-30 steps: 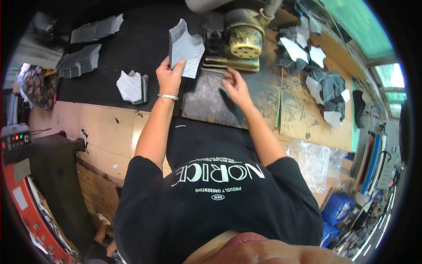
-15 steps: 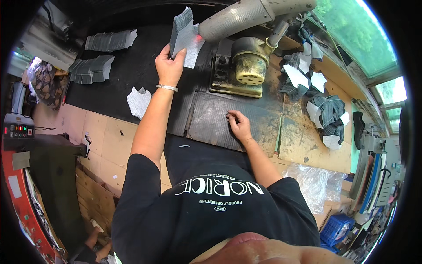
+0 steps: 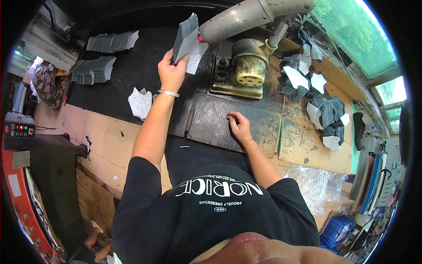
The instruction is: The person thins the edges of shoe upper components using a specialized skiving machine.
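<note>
My left hand [image 3: 172,72] is raised over the dark worktop [image 3: 136,61]. Its thumb and fingers are closed on a stack of grey cut fabric pieces [image 3: 189,47], held up beside the end of a speckled metal arm [image 3: 237,20]. A small red light shows at that end, close to the stack. My right hand [image 3: 240,126] lies on a ribbed dark mat [image 3: 211,116], fingers loosely curled and apart, nothing visible in them. Partly behind my left forearm sits a pale grey cut piece [image 3: 140,103].
Two fabric stacks [image 3: 92,70] lie at the far left. Beyond my right hand stands a yellowish machine head [image 3: 249,66] on a metal base. Tied bundles of cut pieces [image 3: 327,116] sit at right. Clear plastic film [image 3: 312,187] and a blue crate [image 3: 337,229] are at lower right.
My left hand and the fabric stack have shifted slightly to the right and nearer to me; the stack has tilted a little. My right hand has stayed still.
</note>
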`<action>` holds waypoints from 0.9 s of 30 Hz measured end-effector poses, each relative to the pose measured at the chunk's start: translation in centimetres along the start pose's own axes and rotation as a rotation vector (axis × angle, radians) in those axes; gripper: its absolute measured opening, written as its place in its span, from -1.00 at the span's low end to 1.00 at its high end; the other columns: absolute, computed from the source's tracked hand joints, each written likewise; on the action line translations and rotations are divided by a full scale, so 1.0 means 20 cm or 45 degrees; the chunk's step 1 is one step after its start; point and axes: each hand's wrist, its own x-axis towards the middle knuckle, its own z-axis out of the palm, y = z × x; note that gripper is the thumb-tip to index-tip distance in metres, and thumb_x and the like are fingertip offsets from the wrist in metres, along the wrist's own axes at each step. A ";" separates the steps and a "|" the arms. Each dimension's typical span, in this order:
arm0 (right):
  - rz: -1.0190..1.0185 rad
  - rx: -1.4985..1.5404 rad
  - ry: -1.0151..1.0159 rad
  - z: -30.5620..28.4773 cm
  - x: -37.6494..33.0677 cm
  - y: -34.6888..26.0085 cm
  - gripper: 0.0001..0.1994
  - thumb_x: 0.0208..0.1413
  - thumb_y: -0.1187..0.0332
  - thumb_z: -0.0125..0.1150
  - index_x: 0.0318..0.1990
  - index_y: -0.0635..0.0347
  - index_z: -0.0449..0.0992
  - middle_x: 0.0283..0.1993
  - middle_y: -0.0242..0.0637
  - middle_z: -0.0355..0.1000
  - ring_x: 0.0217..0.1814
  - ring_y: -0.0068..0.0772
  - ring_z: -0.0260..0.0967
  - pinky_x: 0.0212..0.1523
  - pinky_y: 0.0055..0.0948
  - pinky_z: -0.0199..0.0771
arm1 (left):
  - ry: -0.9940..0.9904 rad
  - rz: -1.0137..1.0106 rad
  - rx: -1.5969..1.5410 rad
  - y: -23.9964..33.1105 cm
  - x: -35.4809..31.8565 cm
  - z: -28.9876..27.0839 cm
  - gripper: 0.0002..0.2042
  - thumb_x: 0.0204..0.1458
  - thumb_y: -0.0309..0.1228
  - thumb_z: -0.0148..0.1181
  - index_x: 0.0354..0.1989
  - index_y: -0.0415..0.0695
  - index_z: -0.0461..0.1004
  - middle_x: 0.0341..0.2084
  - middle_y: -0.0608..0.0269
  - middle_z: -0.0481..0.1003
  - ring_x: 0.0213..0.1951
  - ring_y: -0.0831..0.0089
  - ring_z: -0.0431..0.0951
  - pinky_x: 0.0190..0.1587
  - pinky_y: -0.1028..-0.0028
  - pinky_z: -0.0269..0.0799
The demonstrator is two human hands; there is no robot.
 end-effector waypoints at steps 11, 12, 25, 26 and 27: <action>-0.018 0.009 0.012 0.00 0.00 -0.01 -0.85 0.06 0.53 0.09 -0.21 0.27 0.50 -0.35 -0.18 0.53 -0.32 -0.37 0.52 -0.26 -0.51 0.46 | -0.071 -0.061 -0.063 0.02 -0.06 -0.04 -0.69 -0.06 -0.53 0.26 -0.12 -0.38 0.47 -0.30 0.22 0.56 -0.27 0.58 0.50 -0.15 0.58 0.38; -0.019 0.006 0.011 0.00 0.00 -0.01 -0.85 0.06 0.53 0.09 -0.21 0.27 0.50 -0.35 -0.17 0.53 -0.32 -0.37 0.52 -0.26 -0.51 0.46 | -0.076 -0.072 -0.059 0.02 -0.06 -0.04 -0.69 -0.06 -0.53 0.26 -0.12 -0.38 0.47 -0.30 0.22 0.55 -0.26 0.58 0.50 -0.15 0.58 0.38; 0.009 0.000 -0.002 0.01 0.00 0.00 -0.86 0.07 0.53 0.09 -0.21 0.26 0.51 -0.34 -0.18 0.53 -0.30 -0.36 0.53 -0.26 -0.50 0.46 | -0.227 -0.536 -0.664 -0.04 0.07 0.05 -0.67 -0.04 -0.55 0.25 -0.08 -0.34 0.40 -0.21 0.15 0.53 -0.20 0.45 0.54 -0.11 0.51 0.41; 0.010 -0.001 -0.004 0.01 0.00 0.00 -0.86 0.07 0.53 0.09 -0.21 0.26 0.51 -0.34 -0.18 0.53 -0.30 -0.36 0.53 -0.26 -0.50 0.46 | -0.241 -0.554 -0.703 -0.04 0.08 0.05 -0.68 -0.04 -0.56 0.23 -0.09 -0.36 0.41 -0.22 0.13 0.53 -0.22 0.44 0.55 -0.12 0.51 0.42; 0.007 -0.002 -0.006 0.01 0.00 0.00 -0.86 0.07 0.52 0.09 -0.21 0.26 0.51 -0.34 -0.18 0.53 -0.29 -0.35 0.53 -0.26 -0.50 0.46 | -0.255 -0.573 -0.742 -0.05 0.08 0.05 -0.70 -0.04 -0.58 0.21 -0.09 -0.38 0.41 -0.22 0.12 0.53 -0.23 0.43 0.56 -0.13 0.50 0.44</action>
